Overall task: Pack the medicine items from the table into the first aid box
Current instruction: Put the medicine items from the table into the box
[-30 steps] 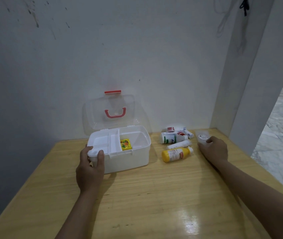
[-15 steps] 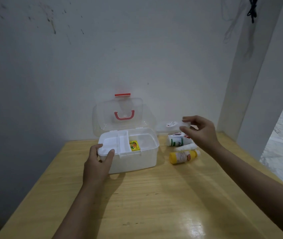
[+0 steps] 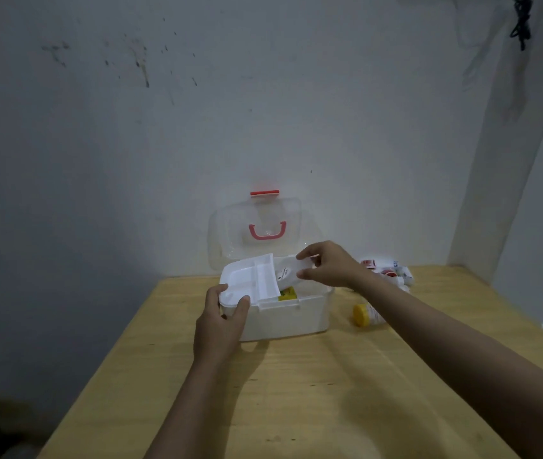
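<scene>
One flat white packet (image 3: pixel 286 272) pinched at its near end by right hand (image 3: pixel 329 265), tilted down into first aid box (image 3: pixel 283 314) under fingers. I judge it light, slightly flexible; edge grip suits. Left hand (image 3: pixel 218 326) clasps box corner, steadying.

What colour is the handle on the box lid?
Red-pink, on the clear raised lid of the first aid box: handle, seen in the head view.
</scene>
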A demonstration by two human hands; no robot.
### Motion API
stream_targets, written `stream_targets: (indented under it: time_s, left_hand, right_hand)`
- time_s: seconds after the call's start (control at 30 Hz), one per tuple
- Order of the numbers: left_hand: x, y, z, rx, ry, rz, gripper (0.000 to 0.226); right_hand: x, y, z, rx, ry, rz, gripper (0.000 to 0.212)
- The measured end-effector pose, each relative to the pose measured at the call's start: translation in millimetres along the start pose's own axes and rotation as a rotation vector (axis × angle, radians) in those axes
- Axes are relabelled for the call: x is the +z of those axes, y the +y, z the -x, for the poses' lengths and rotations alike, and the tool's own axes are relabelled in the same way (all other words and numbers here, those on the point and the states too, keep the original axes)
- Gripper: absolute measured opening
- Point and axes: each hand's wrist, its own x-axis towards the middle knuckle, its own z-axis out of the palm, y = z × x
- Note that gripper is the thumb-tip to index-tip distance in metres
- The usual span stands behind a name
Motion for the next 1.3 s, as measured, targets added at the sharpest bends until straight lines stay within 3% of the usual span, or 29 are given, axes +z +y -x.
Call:
stream_targets:
  time_s: [0.2,0.4,0.57,1.0,1.17,1.3]
  left_hand:
    - [1,-3,-3,-0.013,-0.002,0.01,0.038]
    - [1,-2,-1,0.008,0.004,0.0,0.04]
    - [1,-2,0,0.013,-0.003,-0.009,0.041]
    - [2,0,1,0.012,-0.012,-0.048,0.046]
    - [2,0,1,0.022,0.004,-0.037,0.041]
    - [1,0,2,0.04,0.004,-0.03,0.038]
  right_hand:
    - [15,-3,-13,0.089,-0.106,0.161,0.055]
    - [23,-12,-21,0.217,-0.112,0.15,0.043]
    - [24,-19,-24,0.31,-0.171,0.052,0.034]
    - [38,-16,-26,0.475,-0.111,-0.318,0.03]
    - [32,-16,-23,0.398,-0.083,-0.229,0.03]
    - [13,-9,-13,0.239,0.129,-0.197,0.026]
